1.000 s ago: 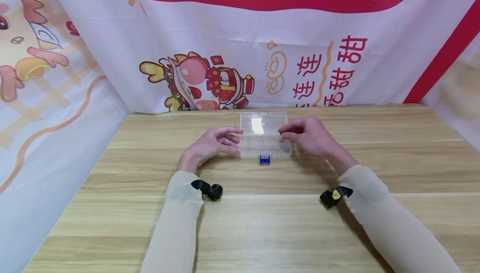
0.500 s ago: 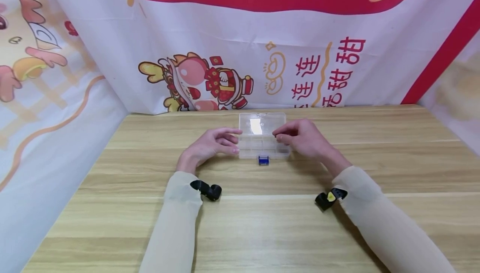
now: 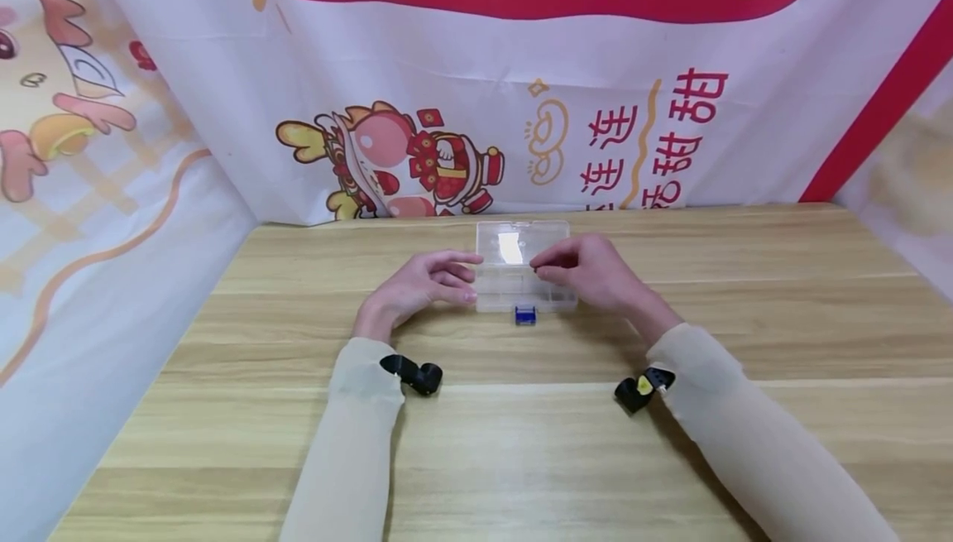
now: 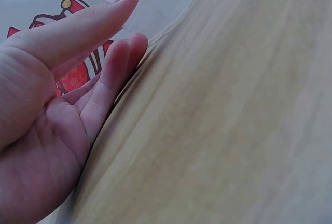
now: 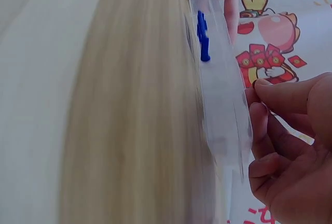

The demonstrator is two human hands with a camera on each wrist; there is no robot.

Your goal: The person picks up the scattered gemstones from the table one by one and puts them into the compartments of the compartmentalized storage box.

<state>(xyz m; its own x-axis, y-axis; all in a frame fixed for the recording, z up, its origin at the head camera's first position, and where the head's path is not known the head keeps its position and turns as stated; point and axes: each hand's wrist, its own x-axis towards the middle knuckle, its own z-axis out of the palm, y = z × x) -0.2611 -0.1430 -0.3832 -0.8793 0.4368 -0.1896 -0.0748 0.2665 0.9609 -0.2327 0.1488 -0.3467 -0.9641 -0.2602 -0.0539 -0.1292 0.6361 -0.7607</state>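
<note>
The table point(image 3: 521, 459) bears a clear box point(image 3: 500, 284). The left hand point(image 3: 420, 287), fingers spread, touches it; the right hand point(image 3: 591, 271) pinches a dark bit point(image 5: 254, 83).

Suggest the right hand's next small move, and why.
Probably lower the right hand slightly and release the tiny dark piece into the clear plastic divided box: it's pinched apparently just above the box, the clear lid is open, and the left hand is at the box's left end.
</note>
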